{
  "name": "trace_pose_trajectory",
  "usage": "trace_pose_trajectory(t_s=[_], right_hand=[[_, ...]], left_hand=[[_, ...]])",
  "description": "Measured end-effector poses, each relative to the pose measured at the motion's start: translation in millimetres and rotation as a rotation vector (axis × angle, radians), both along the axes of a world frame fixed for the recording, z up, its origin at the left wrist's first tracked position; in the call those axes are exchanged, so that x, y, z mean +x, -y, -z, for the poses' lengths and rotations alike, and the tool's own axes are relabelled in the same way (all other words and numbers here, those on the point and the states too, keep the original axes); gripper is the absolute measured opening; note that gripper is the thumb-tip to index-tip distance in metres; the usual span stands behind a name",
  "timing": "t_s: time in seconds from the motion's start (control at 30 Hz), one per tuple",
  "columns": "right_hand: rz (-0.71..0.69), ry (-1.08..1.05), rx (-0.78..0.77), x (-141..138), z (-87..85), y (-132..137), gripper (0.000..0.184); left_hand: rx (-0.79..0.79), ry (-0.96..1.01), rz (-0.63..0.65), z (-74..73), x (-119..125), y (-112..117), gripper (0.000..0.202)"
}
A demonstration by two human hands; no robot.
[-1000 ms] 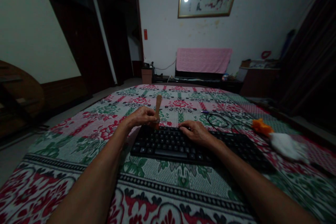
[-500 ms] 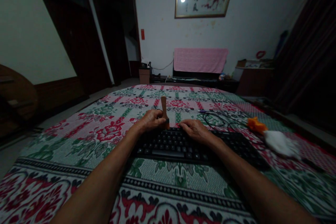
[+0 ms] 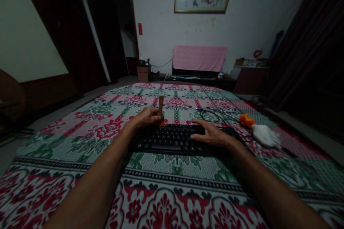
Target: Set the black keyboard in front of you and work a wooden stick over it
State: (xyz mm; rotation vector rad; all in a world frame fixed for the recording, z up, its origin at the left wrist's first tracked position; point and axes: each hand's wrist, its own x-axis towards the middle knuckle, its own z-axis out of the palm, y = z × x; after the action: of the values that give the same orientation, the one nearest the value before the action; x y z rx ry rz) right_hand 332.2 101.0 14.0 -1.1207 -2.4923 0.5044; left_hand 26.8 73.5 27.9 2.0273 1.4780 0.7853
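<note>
A black keyboard [image 3: 163,138] lies on the patterned cloth in front of me, partly covered by my hands. My left hand [image 3: 147,116] is closed around a small brush [image 3: 161,106] at the keyboard's far left edge. The brush stands almost upright, its wooden handle up and its orange bristles down by the top row of keys. Above the keyboard's right half is my right hand [image 3: 211,133], thumb and fingers apart, holding nothing. Whether its fingers touch the keys I cannot tell.
A black cable [image 3: 209,115] lies coiled behind the keyboard. To the right rest a crumpled orange cloth [image 3: 246,120] and a white fluffy item [image 3: 266,136] with a dark handle. The flowered tablecloth [image 3: 107,128] covers the whole table.
My right hand has moved right along the keyboard, and its fingers have spread apart. The left hand keeps hold of the brush near the top edge. The view has shifted slightly.
</note>
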Motion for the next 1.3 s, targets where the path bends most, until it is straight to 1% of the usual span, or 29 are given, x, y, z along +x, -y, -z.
trace_pose_trajectory(t_s=[0.07,0.13,0.23,0.37,0.47,0.6,0.7,0.77,0.83,0.9,1.0,1.13,1.2,1.3], right_hand=[[-0.039,0.082,-0.04,-1,-4.1,8,0.086],[-0.077,0.149,-0.061,-3,-7.1,11,0.099],[-0.12,0.234,-0.094,-5,-8.6,11,0.11],[-0.152,0.328,-0.136,-7,-9.5,11,0.118],[-0.157,0.351,-0.146,-9,-9.7,13,0.121],[-0.157,0.359,-0.148,-11,-9.7,14,0.122],[-0.155,0.364,-0.163,-12,-11.2,15,0.121],[-0.151,0.365,-0.172,-12,-11.8,16,0.12],[-0.145,0.365,-0.172,-12,-10.9,15,0.12],[-0.148,0.361,-0.167,-12,-8.6,13,0.119],[-0.16,0.351,-0.157,-12,-5.4,10,0.117],[-0.156,0.358,-0.152,-11,-5.4,10,0.116],[-0.157,0.365,-0.149,-11,-6.4,11,0.117],[-0.153,0.367,-0.149,-12,-7.4,12,0.119]], left_hand=[[0.015,-0.012,-0.022,0.0,0,1,0.025],[0.02,-0.013,-0.023,1.2,-1,1,0.026],[0.016,-0.009,-0.037,3.5,-2,0,0.028],[-0.024,0.026,-0.051,3.6,-4,1,0.029],[-0.02,0.053,-0.068,-0.2,-6,2,0.027],[0.055,0.129,-0.097,-2.9,1,3,0.027],[0.077,0.166,-0.08,2.9,12,1,0.027],[0.079,0.179,-0.041,9.0,17,-1,0.028],[0.074,0.188,-0.023,14.0,17,-4,0.028],[0.053,0.184,-0.021,15.9,14,-5,0.028],[0.029,0.142,-0.038,12.9,8,-3,0.028],[0.081,0.095,-0.082,6.1,12,-1,0.026],[0.106,0.104,-0.066,5.8,18,-2,0.026],[0.105,0.116,-0.033,9.9,25,-4,0.025]])
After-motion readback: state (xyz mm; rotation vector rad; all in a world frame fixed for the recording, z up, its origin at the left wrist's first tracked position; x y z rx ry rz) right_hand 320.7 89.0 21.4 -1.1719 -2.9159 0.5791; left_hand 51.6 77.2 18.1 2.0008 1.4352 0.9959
